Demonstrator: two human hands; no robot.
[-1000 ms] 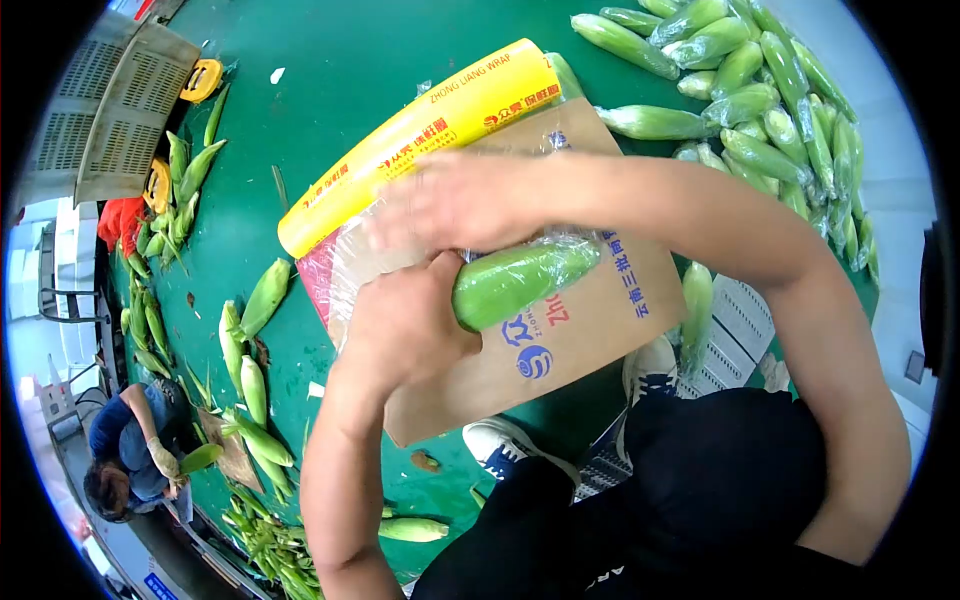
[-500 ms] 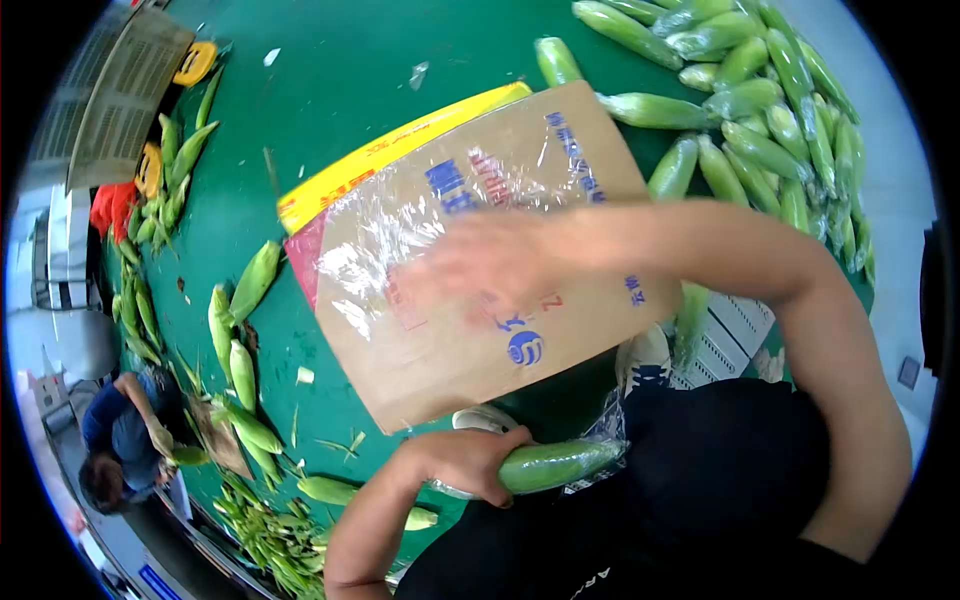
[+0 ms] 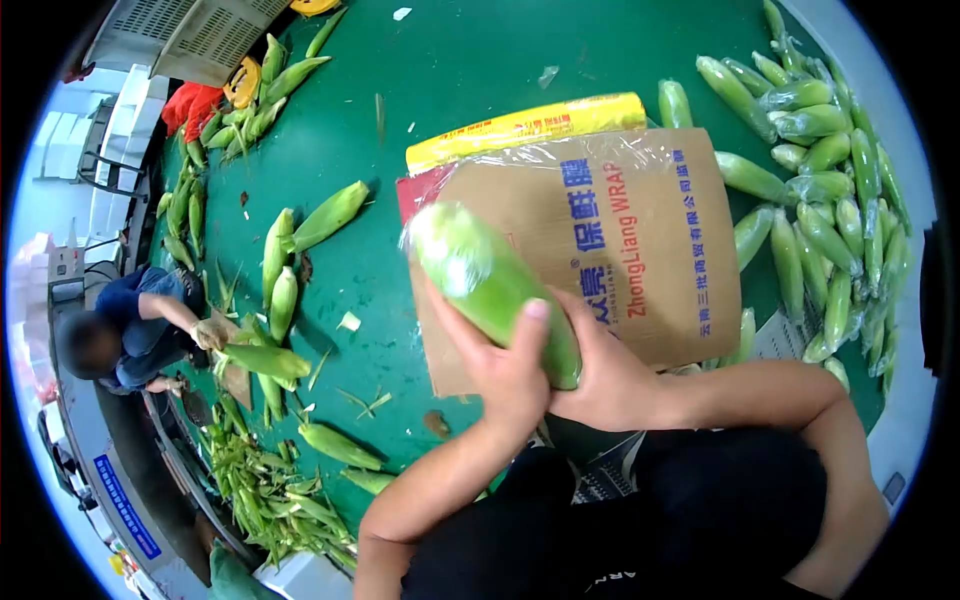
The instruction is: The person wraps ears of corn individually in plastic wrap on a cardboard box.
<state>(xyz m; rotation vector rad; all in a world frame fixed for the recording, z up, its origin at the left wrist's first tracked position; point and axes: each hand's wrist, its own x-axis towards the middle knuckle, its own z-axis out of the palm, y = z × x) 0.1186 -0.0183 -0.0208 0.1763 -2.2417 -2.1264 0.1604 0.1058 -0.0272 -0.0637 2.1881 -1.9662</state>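
A green ear of corn [image 3: 485, 265], shiny with clear plastic film at its upper end, is held tilted in front of me. My left hand [image 3: 508, 375] is closed around its near side, thumb across the ear. My right hand [image 3: 612, 370] grips the lower end from the right; the two hands touch. Beneath the ear lies a brown cardboard box [image 3: 655, 270] printed with blue and red lettering, partly covered by clear film. Along its far edge runs a yellow printed strip [image 3: 530, 130], perhaps part of the wrap's packaging.
Film-wrapped ears [image 3: 825, 235] are heaped at the right. Loose ears [image 3: 325, 218] lie left on the green surface [image 3: 450, 60], with a pile of husks [image 3: 285, 500] nearer. At far left, another person [image 3: 140, 320] holds an ear of corn [image 3: 265, 360].
The ear has risen from beside my lap to over the cardboard. My right hand has left the film-covered cardboard and joined my left on the ear. The view has shifted.
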